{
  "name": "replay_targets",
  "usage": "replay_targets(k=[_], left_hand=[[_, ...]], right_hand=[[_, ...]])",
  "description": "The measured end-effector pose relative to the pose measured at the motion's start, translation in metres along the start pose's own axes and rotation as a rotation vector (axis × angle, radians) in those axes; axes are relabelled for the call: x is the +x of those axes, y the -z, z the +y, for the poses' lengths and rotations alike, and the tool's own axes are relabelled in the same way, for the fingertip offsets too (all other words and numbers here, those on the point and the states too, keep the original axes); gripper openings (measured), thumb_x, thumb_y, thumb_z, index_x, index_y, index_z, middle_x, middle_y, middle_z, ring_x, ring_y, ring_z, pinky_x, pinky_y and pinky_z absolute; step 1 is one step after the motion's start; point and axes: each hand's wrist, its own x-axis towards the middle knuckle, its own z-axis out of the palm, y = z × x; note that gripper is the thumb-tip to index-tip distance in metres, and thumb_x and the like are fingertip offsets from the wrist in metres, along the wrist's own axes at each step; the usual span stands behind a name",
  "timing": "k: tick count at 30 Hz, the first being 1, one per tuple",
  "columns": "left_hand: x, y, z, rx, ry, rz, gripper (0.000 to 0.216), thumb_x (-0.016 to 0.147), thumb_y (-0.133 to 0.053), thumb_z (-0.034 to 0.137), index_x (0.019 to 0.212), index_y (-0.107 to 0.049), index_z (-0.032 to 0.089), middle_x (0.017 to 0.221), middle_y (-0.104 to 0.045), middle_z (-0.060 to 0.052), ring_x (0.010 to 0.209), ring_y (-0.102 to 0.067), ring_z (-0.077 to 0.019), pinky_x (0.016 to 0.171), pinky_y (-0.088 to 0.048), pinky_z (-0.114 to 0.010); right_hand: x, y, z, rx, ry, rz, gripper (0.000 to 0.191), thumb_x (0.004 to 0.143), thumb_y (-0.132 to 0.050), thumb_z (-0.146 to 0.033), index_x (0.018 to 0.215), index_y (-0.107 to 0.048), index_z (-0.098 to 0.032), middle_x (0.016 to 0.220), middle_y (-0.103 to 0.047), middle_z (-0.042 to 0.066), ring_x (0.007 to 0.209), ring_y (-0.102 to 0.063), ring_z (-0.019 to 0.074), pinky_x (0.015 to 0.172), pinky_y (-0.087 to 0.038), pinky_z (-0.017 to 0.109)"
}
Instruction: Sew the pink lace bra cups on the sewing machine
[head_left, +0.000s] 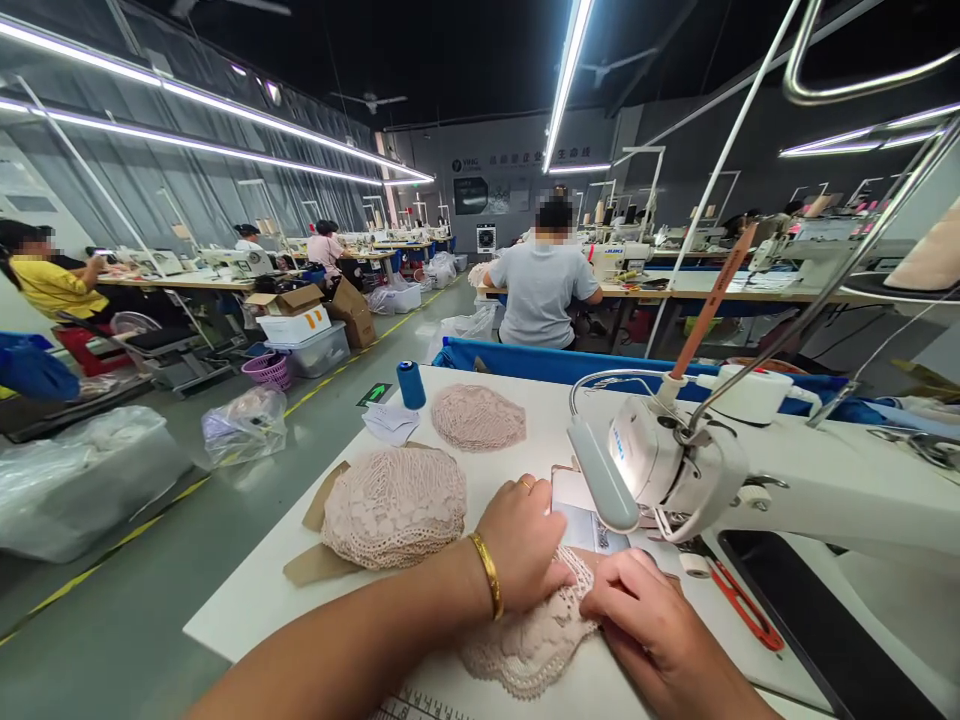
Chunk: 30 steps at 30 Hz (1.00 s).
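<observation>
My left hand [525, 545], with a gold bracelet at the wrist, is closed on the upper edge of a beige lace piece [536, 645]. Across from it, my right hand [637, 610] pinches the same lace at its right edge. The lace lies on the white table just in front of the sewing machine [660, 450], near its needle area. To the left sits a thick stack of lace pieces [397, 505] over brown card. Another lace pile [478, 417] lies farther back. The fingertips of both hands are partly hidden.
A blue thread spool [411, 385] stands at the table's back edge beside folded white paper [390, 424]. Red thread snips [746, 605] lie right of my hands. A ruler [420, 706] marks the front edge. A co-worker in grey [544, 290] sits ahead, beyond blue cloth.
</observation>
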Motion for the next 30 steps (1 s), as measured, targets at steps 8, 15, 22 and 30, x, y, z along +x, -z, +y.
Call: replay_targets(k=[8,15,22,30], left_hand=[[0.014,-0.006,0.007,-0.530,0.104,-0.115,0.025,0.080,-0.072,0.011,0.081,-0.050,0.021,0.073,-0.052,0.007,0.069,-0.050,-0.0130,0.066,-0.041,-0.024],[0.010,-0.010,0.011,-0.750,0.192,-0.149,0.023,0.084,-0.081,0.037,0.085,-0.065,0.020,0.073,-0.055,0.007,0.072,-0.051,-0.0133,0.065,-0.038,-0.023],[0.009,-0.018,0.013,-0.885,0.177,-0.060,0.015,0.084,-0.072,0.033,0.082,-0.076,0.018,0.071,-0.060,0.003,0.073,-0.053,-0.0156,0.070,-0.040,-0.026],[0.006,-0.031,0.013,-0.901,0.036,0.154,0.020,0.090,-0.074,0.036,0.088,-0.084,0.020,0.081,-0.075,-0.003,0.078,-0.066,-0.0188,0.074,-0.047,-0.028]], right_hand=[[-0.001,0.015,-0.003,0.160,-0.152,-0.087,0.025,0.109,-0.041,-0.019,0.091,-0.058,-0.024,0.087,-0.068,0.001,0.081,-0.065,0.0173,0.073,-0.054,0.029],[-0.011,0.002,0.003,0.176,-0.281,0.004,0.031,0.113,-0.049,-0.031,0.085,-0.061,-0.024,0.080,-0.063,-0.001,0.074,-0.063,0.0162,0.067,-0.052,0.028],[-0.026,-0.016,0.010,0.209,-0.516,0.132,0.022,0.109,-0.057,-0.048,0.116,-0.064,-0.029,0.088,-0.069,0.000,0.076,-0.066,0.0191,0.070,-0.056,0.030],[-0.022,-0.014,0.003,0.258,-0.613,0.157,0.026,0.110,-0.054,-0.050,0.108,-0.066,-0.028,0.081,-0.068,-0.001,0.072,-0.065,0.0191,0.067,-0.053,0.030]])
